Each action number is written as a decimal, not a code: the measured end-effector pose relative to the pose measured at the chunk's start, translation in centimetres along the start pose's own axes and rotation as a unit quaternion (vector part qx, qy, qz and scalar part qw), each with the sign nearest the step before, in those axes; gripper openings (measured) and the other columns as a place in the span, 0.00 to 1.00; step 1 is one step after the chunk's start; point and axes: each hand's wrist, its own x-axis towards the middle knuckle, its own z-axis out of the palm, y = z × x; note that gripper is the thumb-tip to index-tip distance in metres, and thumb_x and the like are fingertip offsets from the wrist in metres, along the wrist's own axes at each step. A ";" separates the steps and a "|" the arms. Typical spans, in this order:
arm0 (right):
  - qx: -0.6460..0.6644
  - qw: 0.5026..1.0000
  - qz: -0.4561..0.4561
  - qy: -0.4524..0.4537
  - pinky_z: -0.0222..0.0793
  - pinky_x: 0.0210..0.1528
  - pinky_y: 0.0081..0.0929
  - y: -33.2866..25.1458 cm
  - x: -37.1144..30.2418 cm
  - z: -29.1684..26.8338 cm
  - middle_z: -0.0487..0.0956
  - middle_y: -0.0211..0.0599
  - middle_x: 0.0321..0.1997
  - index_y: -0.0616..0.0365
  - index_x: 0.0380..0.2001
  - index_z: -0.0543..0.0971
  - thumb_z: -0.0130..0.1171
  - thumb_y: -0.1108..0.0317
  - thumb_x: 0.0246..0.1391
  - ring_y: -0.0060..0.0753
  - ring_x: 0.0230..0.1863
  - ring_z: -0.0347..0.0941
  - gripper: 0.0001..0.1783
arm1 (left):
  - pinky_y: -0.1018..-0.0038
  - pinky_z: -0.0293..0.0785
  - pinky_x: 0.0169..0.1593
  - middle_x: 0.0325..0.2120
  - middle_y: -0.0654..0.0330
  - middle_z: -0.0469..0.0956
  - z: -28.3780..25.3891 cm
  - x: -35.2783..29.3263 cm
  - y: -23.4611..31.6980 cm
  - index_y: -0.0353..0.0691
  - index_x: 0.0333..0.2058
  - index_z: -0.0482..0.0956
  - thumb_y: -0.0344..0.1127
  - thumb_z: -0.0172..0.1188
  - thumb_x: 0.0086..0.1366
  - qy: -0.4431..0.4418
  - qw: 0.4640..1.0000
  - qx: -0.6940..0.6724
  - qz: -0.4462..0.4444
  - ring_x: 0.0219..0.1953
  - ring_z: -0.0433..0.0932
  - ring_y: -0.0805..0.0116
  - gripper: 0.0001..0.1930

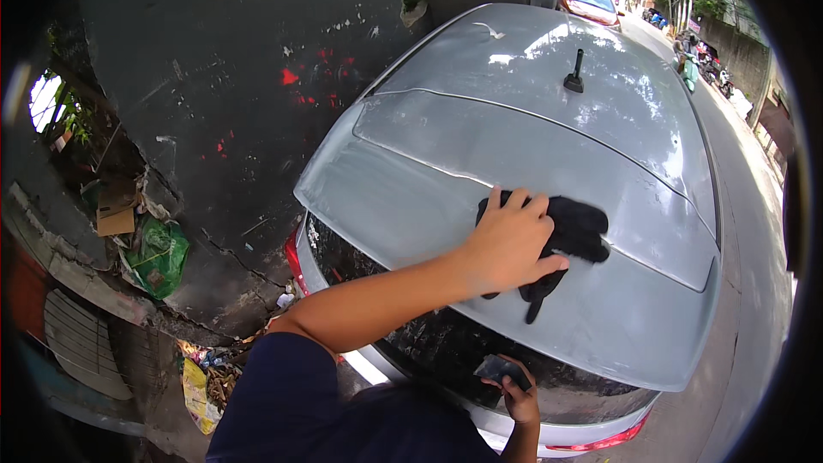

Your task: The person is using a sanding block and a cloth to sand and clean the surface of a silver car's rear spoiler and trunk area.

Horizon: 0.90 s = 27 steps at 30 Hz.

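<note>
A silver car [643, 326] stands in front of me, its rear end nearest. My left hand [514, 240] reaches across the rear spoiler, palm down. Its fingers are curled over a crumpled black glove [576, 227], which lies on the silver panel with finger-like ends sticking out. Lower down, close to my body and over the dark rear window [429, 339], my right hand [519, 393] grips a small dark rectangular block [499, 369]. What kind of block it is cannot be made out.
A dark wall [231, 86] with red marks runs close along the car's left side. A short black antenna [575, 73] stands on the roof. Rubbish and a green bag [159, 257] lie at the left. Along the right runs a road [754, 249], with a red car [590, 4] ahead.
</note>
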 end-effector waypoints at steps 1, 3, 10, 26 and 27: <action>0.001 1.000 0.006 -0.006 0.83 0.61 0.51 -0.3 0.1 -0.1 0.82 0.56 0.59 0.75 0.65 0.74 0.69 0.60 0.63 0.50 0.58 0.83 0.35 | 0.37 0.65 0.67 0.49 0.52 0.75 -0.3 -1.8 0.1 0.45 0.52 0.84 0.57 0.69 0.66 -0.002 1.000 0.003 -0.008 0.61 0.71 0.47 0.25; -0.035 0.999 0.013 -0.005 0.82 0.62 0.50 -0.6 -0.2 -0.2 0.83 0.55 0.57 0.75 0.65 0.73 0.69 0.59 0.63 0.50 0.57 0.84 0.36 | 0.33 0.59 0.71 0.50 0.54 0.72 -1.1 -4.6 0.0 0.50 0.58 0.81 0.49 0.70 0.67 0.016 0.998 -0.031 -0.057 0.65 0.69 0.48 0.23; -0.057 0.998 0.029 -0.005 0.83 0.59 0.47 -0.8 -0.2 -0.6 0.84 0.52 0.55 0.73 0.65 0.74 0.72 0.56 0.63 0.48 0.56 0.84 0.37 | 0.49 0.64 0.71 0.50 0.52 0.77 -3.2 -7.9 -15.5 0.43 0.54 0.83 0.37 0.67 0.69 0.130 0.981 -0.007 -0.142 0.63 0.72 0.45 0.16; -0.059 0.997 0.010 -0.046 0.81 0.62 0.50 0.2 0.5 -1.1 0.82 0.55 0.59 0.74 0.66 0.73 0.69 0.60 0.66 0.48 0.59 0.82 0.34 | 0.43 0.62 0.71 0.68 0.48 0.73 -3.9 -13.9 -17.8 0.56 0.67 0.79 0.52 0.51 0.79 0.098 0.925 0.057 -0.362 0.70 0.68 0.43 0.24; -0.058 0.997 0.013 -0.047 0.81 0.62 0.50 0.0 0.4 -0.9 0.82 0.55 0.59 0.74 0.66 0.73 0.69 0.60 0.66 0.48 0.59 0.82 0.34 | 0.47 0.63 0.72 0.67 0.45 0.74 -4.0 -13.0 -13.8 0.56 0.69 0.77 0.54 0.51 0.79 0.083 0.933 0.061 -0.346 0.69 0.70 0.42 0.25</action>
